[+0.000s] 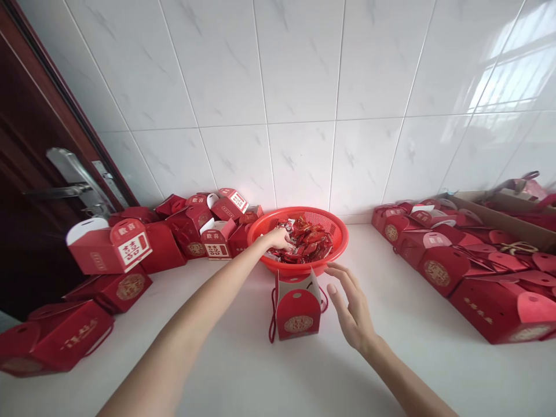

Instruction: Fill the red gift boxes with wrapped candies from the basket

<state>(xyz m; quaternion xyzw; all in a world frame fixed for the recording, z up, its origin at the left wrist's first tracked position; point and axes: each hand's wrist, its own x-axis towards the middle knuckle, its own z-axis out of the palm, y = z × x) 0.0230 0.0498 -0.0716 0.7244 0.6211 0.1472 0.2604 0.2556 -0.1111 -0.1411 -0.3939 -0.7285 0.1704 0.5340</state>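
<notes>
Into a red plastic basket (341, 246) reaches my left hand (279, 238), touching the red-wrapped sweets (310, 243) inside. Its fingertips are hidden among the wrappers, so I cannot tell whether it grips any. In front of the basket a red gift box (298, 313) stands upright with its top unfolded. The box has a gold round emblem and dark red cord handles at its sides. My right hand (353, 310) is open just right of this box, thumb and fingers apart, holding nothing.
Red boxes (191, 226) are piled at the left, one with a white double-happiness panel (134, 249). Rows of more red boxes (438, 266) and a cardboard carton (473, 202) stand at the right. Behind rises a tiled wall (299, 87); a dark door (26, 145) is at left.
</notes>
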